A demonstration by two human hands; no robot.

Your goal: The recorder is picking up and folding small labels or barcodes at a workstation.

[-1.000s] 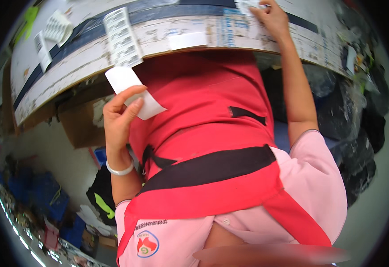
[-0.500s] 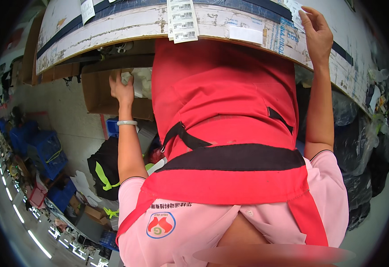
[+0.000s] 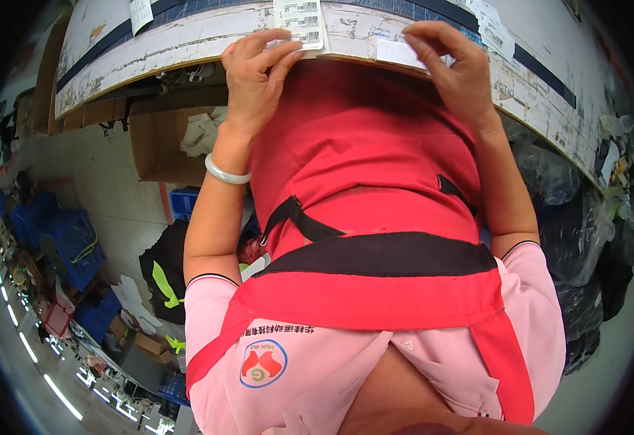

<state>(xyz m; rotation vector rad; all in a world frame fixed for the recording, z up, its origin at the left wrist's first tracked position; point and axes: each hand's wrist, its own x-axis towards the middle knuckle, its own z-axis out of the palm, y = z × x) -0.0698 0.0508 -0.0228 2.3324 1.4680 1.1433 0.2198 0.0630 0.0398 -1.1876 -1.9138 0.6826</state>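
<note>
A strip of white barcode labels (image 3: 307, 16) hangs at the front edge of the worktable. My left hand (image 3: 254, 80), with a pale bangle (image 3: 227, 171) on its wrist, pinches the lower left corner of that strip between thumb and fingers. Over the table edge to the right, my right hand (image 3: 456, 71) is curled, its fingertips apart and nothing visible between them. Close beside its fingers, a blank white paper slip (image 3: 398, 52) lies on the edge. Behind this hand is a sheet of printed labels (image 3: 497, 35).
The worn white worktable (image 3: 165, 45) spans the top, with another paper tag (image 3: 140, 13) at left. Below it an open cardboard box (image 3: 156, 148) holds pale crumpled material. Blue crates (image 3: 74, 246) stand on the left floor; dark plastic bags (image 3: 574, 239) pile at right.
My left hand has risen from the cardboard box to the label strip and taken its corner. My right hand has left the label sheet and moved left and nearer, toward the white slip.
</note>
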